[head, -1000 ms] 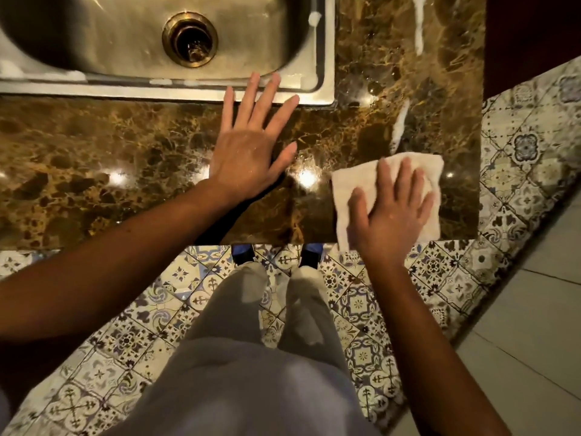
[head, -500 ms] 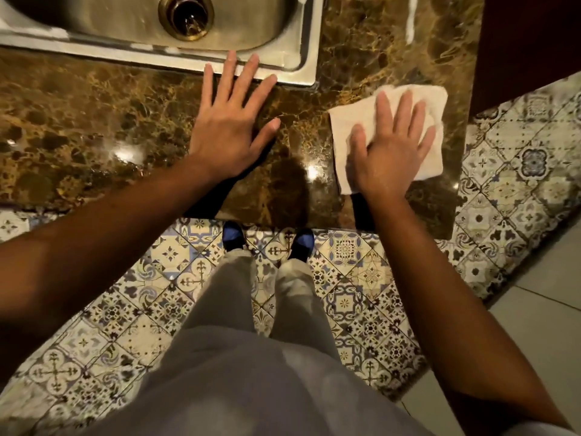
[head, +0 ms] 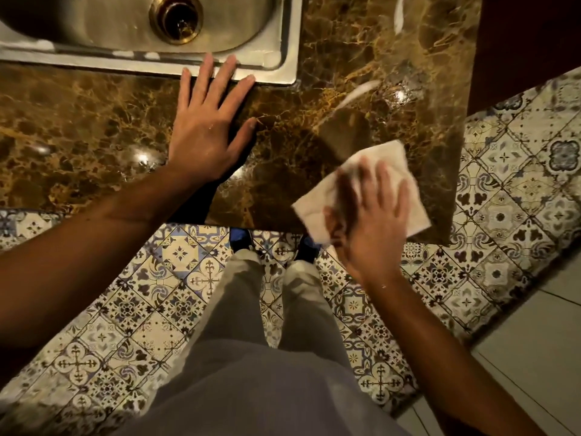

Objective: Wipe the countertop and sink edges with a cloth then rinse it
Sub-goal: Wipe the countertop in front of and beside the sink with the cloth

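A white cloth (head: 393, 162) lies flat on the brown marble countertop (head: 78, 130), at its front right corner. My right hand (head: 367, 215) presses down on the cloth with fingers spread and looks blurred. My left hand (head: 207, 127) rests flat on the counter with fingers apart, its fingertips touching the front rim of the steel sink (head: 270, 70). White foam streaks (head: 358, 92) remain on the counter beyond the cloth, and small foam patches sit along the sink rim.
The sink's brass drain (head: 176, 18) is at the top. The counter ends just right of the cloth, with a dark panel (head: 528, 42) behind. Patterned floor tiles (head: 518, 190) and my legs and shoes lie below the front edge.
My right hand has slid the cloth back from the middle of the counter's right part to its front edge. My left hand has stayed flat by the sink rim.
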A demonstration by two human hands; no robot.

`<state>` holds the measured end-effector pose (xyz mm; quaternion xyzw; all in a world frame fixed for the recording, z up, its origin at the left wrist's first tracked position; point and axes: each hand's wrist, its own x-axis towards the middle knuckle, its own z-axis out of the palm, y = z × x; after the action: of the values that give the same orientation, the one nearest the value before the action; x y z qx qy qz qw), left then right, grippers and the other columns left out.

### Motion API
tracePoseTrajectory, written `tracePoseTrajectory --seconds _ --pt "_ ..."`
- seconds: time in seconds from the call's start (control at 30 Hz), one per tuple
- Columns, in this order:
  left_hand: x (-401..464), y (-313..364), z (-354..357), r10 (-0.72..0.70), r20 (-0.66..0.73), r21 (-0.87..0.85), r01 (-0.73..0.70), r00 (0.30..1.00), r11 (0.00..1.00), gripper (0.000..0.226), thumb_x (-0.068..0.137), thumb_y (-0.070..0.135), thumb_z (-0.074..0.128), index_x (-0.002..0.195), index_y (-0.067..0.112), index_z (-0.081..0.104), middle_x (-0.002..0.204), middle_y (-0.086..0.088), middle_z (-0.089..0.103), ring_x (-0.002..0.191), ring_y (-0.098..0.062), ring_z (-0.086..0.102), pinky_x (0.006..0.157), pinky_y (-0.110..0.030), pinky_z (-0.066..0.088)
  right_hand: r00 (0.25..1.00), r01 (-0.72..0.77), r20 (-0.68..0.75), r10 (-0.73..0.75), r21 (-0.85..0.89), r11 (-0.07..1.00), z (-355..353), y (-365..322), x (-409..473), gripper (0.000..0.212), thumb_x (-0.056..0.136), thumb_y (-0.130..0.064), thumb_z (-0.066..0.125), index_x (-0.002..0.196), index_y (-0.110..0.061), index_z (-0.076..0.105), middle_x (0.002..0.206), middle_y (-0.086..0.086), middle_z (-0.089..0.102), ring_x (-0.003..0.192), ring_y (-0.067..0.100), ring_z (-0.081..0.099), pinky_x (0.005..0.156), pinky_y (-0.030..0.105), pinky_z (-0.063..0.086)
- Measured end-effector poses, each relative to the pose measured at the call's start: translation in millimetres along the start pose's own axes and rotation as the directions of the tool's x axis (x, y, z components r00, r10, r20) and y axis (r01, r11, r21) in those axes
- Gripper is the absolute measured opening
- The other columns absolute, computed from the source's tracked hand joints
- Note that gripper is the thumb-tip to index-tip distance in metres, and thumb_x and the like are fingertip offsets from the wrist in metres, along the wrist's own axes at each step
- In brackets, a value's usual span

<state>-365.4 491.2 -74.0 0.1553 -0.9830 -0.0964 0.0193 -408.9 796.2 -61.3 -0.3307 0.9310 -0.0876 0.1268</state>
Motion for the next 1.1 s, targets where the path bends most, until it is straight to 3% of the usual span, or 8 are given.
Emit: tracePoseTrajectory --seconds 0.13,0.27,0.43,0.53,0.6,0.87,1.0,1.1 --pt "0.0 -0.7 0.5 -0.004 -0.023 -0.035 0.003 1.0 0.999 0.059 0.108 0.052 0.039 0.161 0.025 0.035 0.173 -0.007 0.02 0.161 -0.034 0.009 0.128 -0.059 0.004 0.971 -0.188 -0.154 0.185 -0.009 0.982 -8.6 30.2 41.7 0.063 0.104 -0.055 0.034 0.161 -0.027 0.033 0.171 0.008 0.022 0.159 0.032 0.015 0.126 0.058 0.01" --pt "-0.5 -0.8 1.6 0.001 -0.045 -0.058 -0.003 0.999 0.998 0.058 0.108 0.05 0.042 0.16 0.025 0.037 0.172 -0.006 0.023 0.161 -0.034 0.011 0.129 -0.059 0.004 0.938 -0.256 -0.231 0.259 0.045 0.966 -17.6 31.7 103.7 0.066 0.103 -0.054 0.036 0.162 -0.025 0.03 0.171 0.005 0.024 0.159 0.031 0.015 0.127 0.057 0.007" --pt "-1.5 -0.8 -0.8 -0.008 -0.051 -0.042 0.006 0.999 0.999 0.06 0.107 0.053 0.041 0.159 0.024 0.039 0.172 -0.007 0.023 0.16 -0.035 0.013 0.128 -0.06 0.008 0.939 -0.22 -0.269 0.214 0.011 0.976 -15.3 4.5 141.8 0.06 0.102 -0.052 0.036 0.155 -0.027 0.045 0.167 0.005 0.032 0.157 0.033 0.024 0.126 0.058 0.014" --pt "-0.6 0.8 0.2 -0.007 -0.038 -0.037 0.006 0.999 0.999 0.061 0.107 0.054 0.04 0.16 0.024 0.038 0.172 -0.007 0.022 0.16 -0.035 0.012 0.128 -0.059 0.008 0.975 -0.13 -0.179 0.13 0.011 0.991 -12.7 -17.4 136.9 0.059 0.101 -0.053 0.036 0.157 -0.033 0.041 0.17 0.005 0.027 0.158 0.032 0.017 0.126 0.059 0.009" --pt "-1.3 0.6 1.3 -0.007 -0.039 -0.035 0.005 0.999 0.999 0.061 0.107 0.056 0.039 0.16 0.024 0.037 0.172 -0.006 0.022 0.16 -0.034 0.012 0.128 -0.059 0.008 0.995 -0.062 -0.082 0.06 -0.017 0.998 -8.4 -36.2 123.4 0.06 0.102 -0.055 0.034 0.158 -0.036 0.036 0.171 0.006 0.022 0.159 0.032 0.012 0.127 0.058 0.005" --pt "-0.3 -1.2 5.5 0.001 -0.048 -0.008 -0.001 0.999 1.0 0.06 0.109 0.056 0.035 0.161 0.026 0.036 0.172 -0.006 0.023 0.16 -0.034 0.012 0.129 -0.057 0.006 0.981 0.192 -0.033 -0.193 -0.028 0.981 18.6 -57.6 26.6 0.057 0.105 -0.045 0.043 0.159 -0.027 0.038 0.171 0.007 0.021 0.159 0.032 0.013 0.125 0.062 0.01" --pt "-0.7 -4.0 4.0 -0.003 -0.046 -0.02 0.002 0.999 1.0 0.059 0.108 0.054 0.037 0.16 0.026 0.036 0.172 -0.006 0.023 0.16 -0.034 0.012 0.129 -0.059 0.006 0.997 0.079 -0.018 -0.079 -0.01 0.997 11.5 -25.4 -2.6 0.061 0.106 -0.048 0.039 0.161 -0.023 0.034 0.172 0.007 0.016 0.16 0.029 0.008 0.127 0.058 0.006" --pt "-0.8 -3.9 2.2 0.003 -0.047 -0.038 -0.004 0.999 0.999 0.058 0.109 0.052 0.039 0.161 0.025 0.036 0.172 -0.006 0.023 0.16 -0.034 0.012 0.128 -0.059 0.006 0.994 -0.048 -0.104 0.043 -0.049 0.998 2.0 0.9 5.6 0.063 0.105 -0.052 0.035 0.161 -0.024 0.033 0.171 0.006 0.021 0.16 0.029 0.012 0.127 0.057 0.009"
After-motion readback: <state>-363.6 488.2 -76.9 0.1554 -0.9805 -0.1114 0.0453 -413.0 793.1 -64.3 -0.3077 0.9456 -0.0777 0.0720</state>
